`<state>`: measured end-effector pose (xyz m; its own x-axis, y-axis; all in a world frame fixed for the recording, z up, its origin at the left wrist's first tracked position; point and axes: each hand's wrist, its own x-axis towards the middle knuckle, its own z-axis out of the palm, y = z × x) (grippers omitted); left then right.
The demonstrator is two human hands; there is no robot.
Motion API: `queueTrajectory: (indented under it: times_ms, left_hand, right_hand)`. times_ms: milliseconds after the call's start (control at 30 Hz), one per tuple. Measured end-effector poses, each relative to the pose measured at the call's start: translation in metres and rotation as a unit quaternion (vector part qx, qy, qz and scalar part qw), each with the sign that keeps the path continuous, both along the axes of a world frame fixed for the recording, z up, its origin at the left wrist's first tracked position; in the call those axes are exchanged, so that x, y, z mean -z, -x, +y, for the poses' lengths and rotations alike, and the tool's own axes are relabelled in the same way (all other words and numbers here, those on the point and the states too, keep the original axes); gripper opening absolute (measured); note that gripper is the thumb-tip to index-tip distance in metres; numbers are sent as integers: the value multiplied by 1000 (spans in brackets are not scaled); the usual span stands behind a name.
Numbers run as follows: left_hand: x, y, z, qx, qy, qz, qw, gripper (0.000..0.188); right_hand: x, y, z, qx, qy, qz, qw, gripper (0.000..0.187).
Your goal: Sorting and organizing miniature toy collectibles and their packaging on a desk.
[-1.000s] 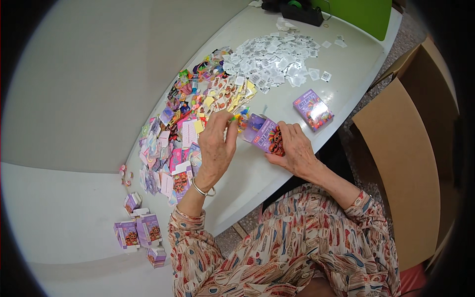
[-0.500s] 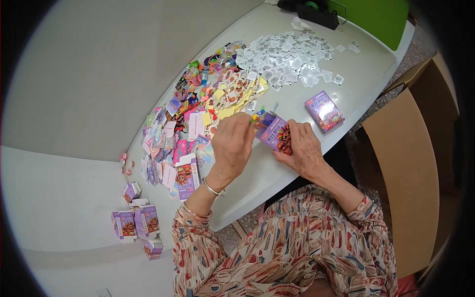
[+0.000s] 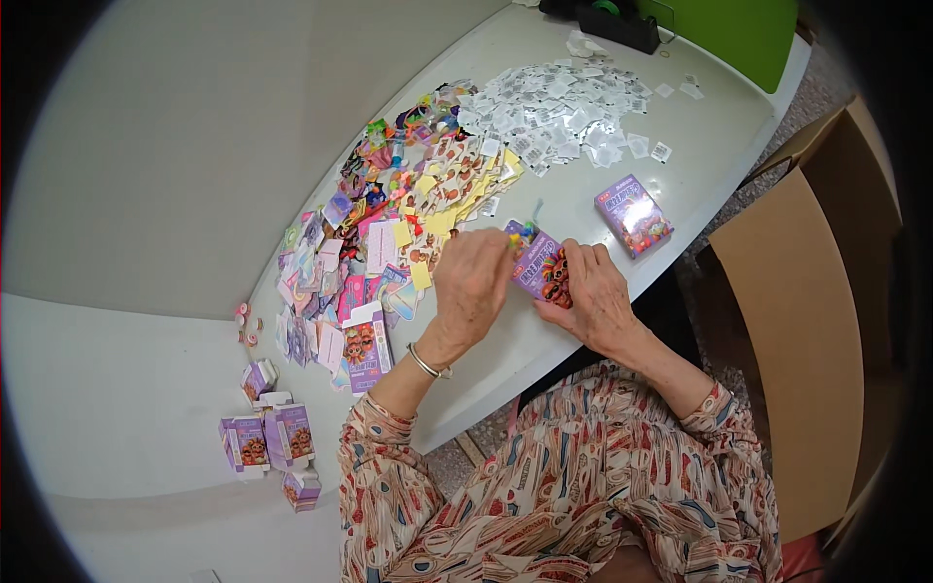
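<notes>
My right hand (image 3: 598, 299) is closed round a small purple carton (image 3: 536, 270) with cartoon figures on it, tilted above the table. At the carton's upper left end, my left hand (image 3: 473, 280) pinches a small colourful item (image 3: 520, 233) with green, yellow and blue parts; it sits at the opening, partly inside. Its exact kind is too small to tell. A second, closed purple carton (image 3: 634, 216) lies to the right. Below my left hand another purple carton (image 3: 367, 352) lies with a white flap open.
Left of my hands is a pile of stickers, cards and small packets (image 3: 326, 262). White printed slips (image 3: 554, 107) are heaped at the far side, near a tape dispenser (image 3: 619, 24). Several purple cartons (image 3: 287, 432) stand at the lower left; a large cardboard box (image 3: 792, 350) is right.
My left hand has moved right, toward the carton, and the colourful item now sits lower in its opening. My right hand has barely moved.
</notes>
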<state>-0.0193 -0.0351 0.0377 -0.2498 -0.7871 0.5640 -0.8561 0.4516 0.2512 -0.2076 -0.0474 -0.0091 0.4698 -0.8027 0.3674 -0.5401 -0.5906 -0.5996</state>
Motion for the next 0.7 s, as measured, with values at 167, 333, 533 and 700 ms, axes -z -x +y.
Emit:
queueTrajectory:
  times_ms: [167, 333, 533, 700]
  left_hand:
    - [-8, -7, -4, 57, -107, -10, 993, 11]
    - [-16, -1, -6, -6, -109, 139, 984, 9]
    - [-16, -11, -7, -28, -140, 214, 966, 10]
    - [-21, -7, -4, -21, -113, 190, 975, 10]
  right_hand:
    - [0, 1, 2, -7, -2, 1, 1000, 76]
    - [3, 5, -1, 4, -8, -5, 1000, 77]
    - [8, 11, -1, -3, -32, -24, 999, 79]
    - [8, 10, -2, 1, -25, -21, 999, 79]
